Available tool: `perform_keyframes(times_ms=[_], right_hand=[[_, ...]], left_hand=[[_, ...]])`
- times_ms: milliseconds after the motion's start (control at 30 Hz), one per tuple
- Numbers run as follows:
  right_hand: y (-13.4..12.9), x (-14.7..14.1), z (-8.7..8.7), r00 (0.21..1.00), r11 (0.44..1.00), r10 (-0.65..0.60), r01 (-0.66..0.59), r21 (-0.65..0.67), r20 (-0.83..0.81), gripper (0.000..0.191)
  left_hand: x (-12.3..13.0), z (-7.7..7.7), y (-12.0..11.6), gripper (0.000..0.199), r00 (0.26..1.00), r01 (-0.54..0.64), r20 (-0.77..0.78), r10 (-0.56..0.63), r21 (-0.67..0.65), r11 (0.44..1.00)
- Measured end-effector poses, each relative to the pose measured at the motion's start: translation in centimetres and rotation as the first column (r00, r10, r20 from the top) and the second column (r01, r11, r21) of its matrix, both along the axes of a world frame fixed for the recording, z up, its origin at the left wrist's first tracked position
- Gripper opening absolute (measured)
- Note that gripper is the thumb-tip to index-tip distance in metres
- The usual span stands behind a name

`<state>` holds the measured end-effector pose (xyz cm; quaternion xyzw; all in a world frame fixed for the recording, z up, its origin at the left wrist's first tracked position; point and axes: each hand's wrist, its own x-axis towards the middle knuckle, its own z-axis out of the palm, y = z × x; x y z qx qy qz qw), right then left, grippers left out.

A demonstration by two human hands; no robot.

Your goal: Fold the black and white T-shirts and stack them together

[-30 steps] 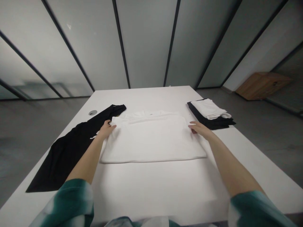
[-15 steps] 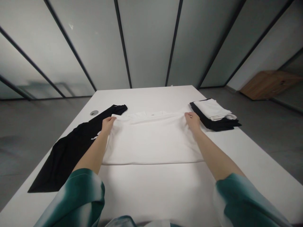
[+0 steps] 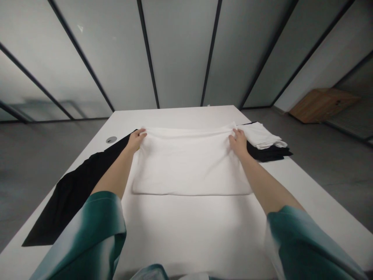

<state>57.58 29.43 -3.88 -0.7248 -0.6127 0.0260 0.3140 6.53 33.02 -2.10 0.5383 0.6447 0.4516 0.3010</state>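
A white T-shirt (image 3: 190,163), folded over into a wide rectangle, lies before me. Its far edge is raised a little and creases run toward both upper corners. My left hand (image 3: 136,140) pinches the far left corner between thumb and fingers. At the far right corner, my right hand (image 3: 239,143) grips the cloth in the same way, a small tip of fabric standing up past the fingers. The collar is hidden under the cloth. Beneath my left forearm a black garment (image 3: 78,182) stretches along the table's left side.
A folded pile with a white garment (image 3: 262,135) on top of black ones (image 3: 269,153) lies just beyond my right hand. A round grey disc (image 3: 111,139) is set in the white table (image 3: 186,233). Frosted glass panels rise behind the table.
Both hands have moved away from me, carrying the T-shirt's upper edge farther over the table and covering the collar. The near edge has shifted slightly away too. My fingers look looser.
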Motion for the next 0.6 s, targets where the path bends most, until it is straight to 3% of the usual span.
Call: perform_keyframes(times_ms=[167,267,433,600], right_hand=[[0.7,-0.8,-2.0,1.0,0.946,0.018,-0.013,-0.323,0.014,0.088],[-0.7,-0.7,-3.3,0.996,0.895,0.071,-0.043,-0.443,0.047,0.085],[-4.6,0.3,-3.7,0.976,0.876,0.16,-0.071,-0.478,0.149,0.074],[-10.2,-1.4,-3.0,0.941,0.898,0.186,-0.045,-0.438,0.283,0.074]], left_hand=[[1.1,-1.3,0.1,0.085,0.977,0.051,-0.192,-0.091,-0.202,0.978],[1.0,-3.1,-1.2,0.088,0.913,0.013,-0.386,-0.13,-0.293,0.956],[0.3,-5.6,-5.2,0.083,0.779,0.071,-0.592,-0.205,-0.242,0.968],[1.7,-5.8,-10.5,0.086,0.666,0.117,-0.692,-0.278,-0.271,0.955]])
